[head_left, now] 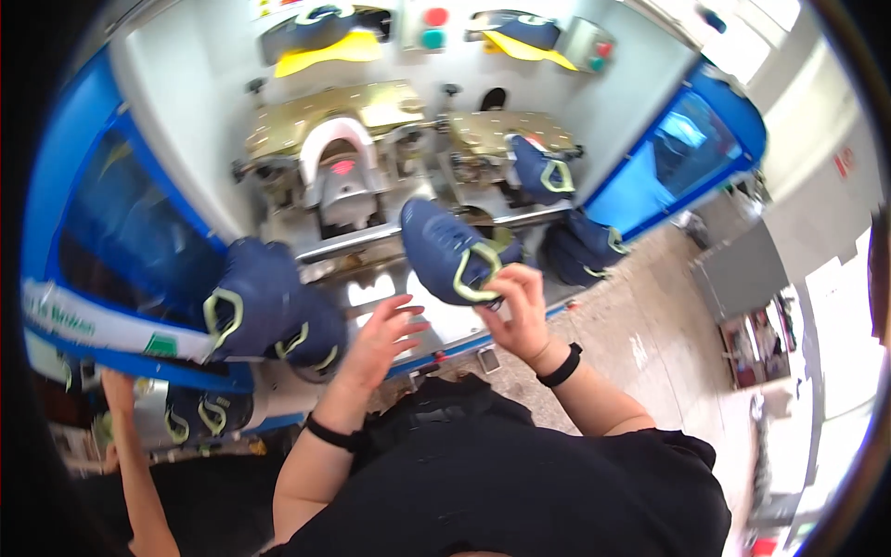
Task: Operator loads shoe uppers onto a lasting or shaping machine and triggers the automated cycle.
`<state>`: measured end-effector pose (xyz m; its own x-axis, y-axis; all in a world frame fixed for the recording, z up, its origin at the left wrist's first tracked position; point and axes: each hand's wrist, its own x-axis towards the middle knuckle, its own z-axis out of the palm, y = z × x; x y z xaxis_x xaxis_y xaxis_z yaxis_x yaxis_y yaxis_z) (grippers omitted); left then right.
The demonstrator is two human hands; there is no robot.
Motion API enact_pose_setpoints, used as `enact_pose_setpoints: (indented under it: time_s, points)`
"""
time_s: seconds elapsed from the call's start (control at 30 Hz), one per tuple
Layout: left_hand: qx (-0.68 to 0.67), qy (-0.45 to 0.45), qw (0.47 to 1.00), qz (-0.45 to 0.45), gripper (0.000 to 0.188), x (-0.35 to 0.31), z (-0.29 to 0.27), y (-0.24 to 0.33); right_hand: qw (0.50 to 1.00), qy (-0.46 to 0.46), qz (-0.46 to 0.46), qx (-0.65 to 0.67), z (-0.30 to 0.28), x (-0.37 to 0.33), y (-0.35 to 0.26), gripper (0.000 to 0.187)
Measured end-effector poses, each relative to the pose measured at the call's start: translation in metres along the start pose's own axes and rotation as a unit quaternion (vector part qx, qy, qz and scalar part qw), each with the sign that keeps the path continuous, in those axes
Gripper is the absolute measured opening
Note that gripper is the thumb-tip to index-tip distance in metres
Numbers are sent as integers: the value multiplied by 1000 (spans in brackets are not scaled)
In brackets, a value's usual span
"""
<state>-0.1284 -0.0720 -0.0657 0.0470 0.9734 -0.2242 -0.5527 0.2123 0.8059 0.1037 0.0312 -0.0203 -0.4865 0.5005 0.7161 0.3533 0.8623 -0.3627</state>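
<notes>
A navy shoe upper [432,249] with a lime-edged collar hangs in front of me, toe pointing up and left. My right hand [522,314] pinches it at the heel end of the collar. My left hand [379,342] is held to the left of it, fingers apart and holding nothing. Ahead, the left station of the machine carries a grey metal form [343,190] under a pale arch-shaped pad [343,135]. On the right station sits another navy upper [538,172], its collar facing me.
Piled navy uppers [255,283] lie left of my left hand, and more uppers [580,246] lie at the right end of the ledge. Blue side panels [682,148] flank the machine. Red and green buttons [433,28] are on its back wall. A co-worker's arm [135,464] reaches in at lower left.
</notes>
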Motion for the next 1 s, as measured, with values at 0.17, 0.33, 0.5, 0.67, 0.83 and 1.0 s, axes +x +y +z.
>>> enact_pose_setpoints:
  time_s: [0.17,0.33,0.5,0.67,0.83,1.0]
  points:
    - [-42,22,999,-27,36,1,-21,-7,971,157,125,-128,-113,12,68,31]
    - [-43,33,996,-69,40,13,-33,-23,932,51,269,-237,-198,-14,152,34]
    - [-40,32,997,-62,40,30,-20,-21,919,-53,312,-234,-190,-59,225,37]
    - [1,42,997,-64,41,36,-14,-18,906,-67,302,-289,-165,-43,215,40]
    - [2,57,996,-66,39,32,-20,-16,935,73,54,-344,-99,10,145,30]
    - [67,39,995,-70,33,30,1,6,988,95,-95,-71,-30,112,84,17]
